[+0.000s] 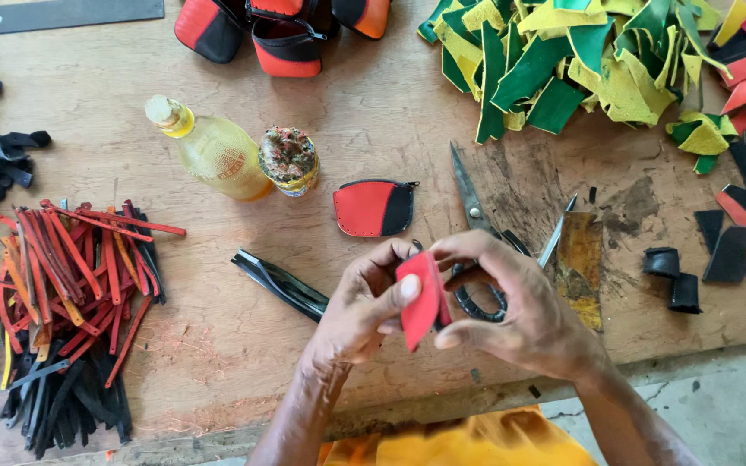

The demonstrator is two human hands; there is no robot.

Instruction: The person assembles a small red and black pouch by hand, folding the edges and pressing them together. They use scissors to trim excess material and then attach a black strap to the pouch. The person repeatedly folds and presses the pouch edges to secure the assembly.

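Both hands pinch a small folded red leather piece (pixel 420 298) — left hand (pixel 364 306) with thumb pressed on its face, right hand (pixel 511 311) gripping the far edge, just above the wooden table (pixel 218 345) near its front edge. Steel scissors (pixel 477 233) lie right behind, and a red-and-black leather pouch (pixel 373 208), a yellow glass bottle (pixel 213 151) and a pile of red and black leather strips (pixel 71 302) sit to the left — bare wood between.
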